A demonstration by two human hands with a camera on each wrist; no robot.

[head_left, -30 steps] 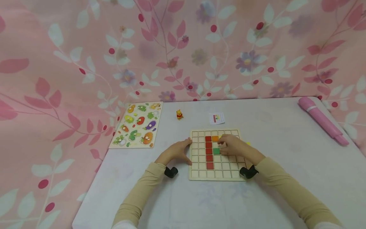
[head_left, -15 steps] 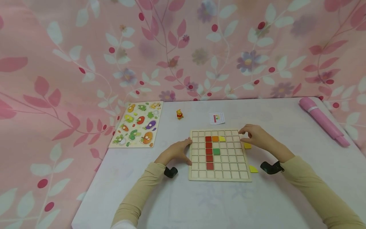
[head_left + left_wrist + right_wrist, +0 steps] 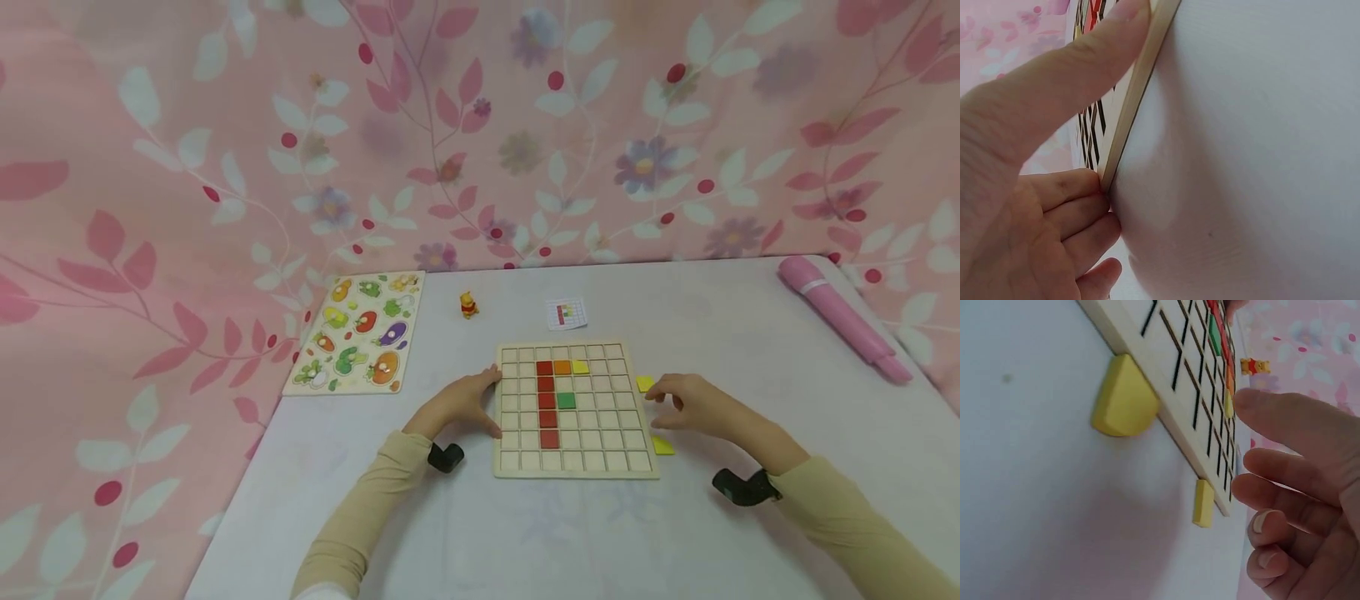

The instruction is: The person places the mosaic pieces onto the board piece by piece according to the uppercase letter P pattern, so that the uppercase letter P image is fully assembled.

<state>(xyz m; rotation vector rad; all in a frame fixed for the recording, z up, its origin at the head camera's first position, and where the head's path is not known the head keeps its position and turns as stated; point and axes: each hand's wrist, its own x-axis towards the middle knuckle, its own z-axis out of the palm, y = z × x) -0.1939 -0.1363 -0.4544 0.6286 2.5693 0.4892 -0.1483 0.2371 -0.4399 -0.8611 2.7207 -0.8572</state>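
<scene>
A wooden grid board lies on the white table, holding a column of red tiles, one orange tile, one yellow tile and one green tile. My left hand rests against the board's left edge, thumb along the rim, fingers curled at its side. My right hand hovers just right of the board, fingers relaxed and holding nothing. A yellow square tile lies by its fingertips, and a yellow quarter-round tile lies nearer me against the board.
A vegetable peg puzzle lies at the far left. A small yellow bear figure and a pattern card sit behind the board. A pink cylinder lies at the far right. A floral pink curtain backs the table.
My right hand left a yellow tile in the board's second row, drew off to the right and came down beside the board near the loose yellow tiles. The left hand stayed put.
</scene>
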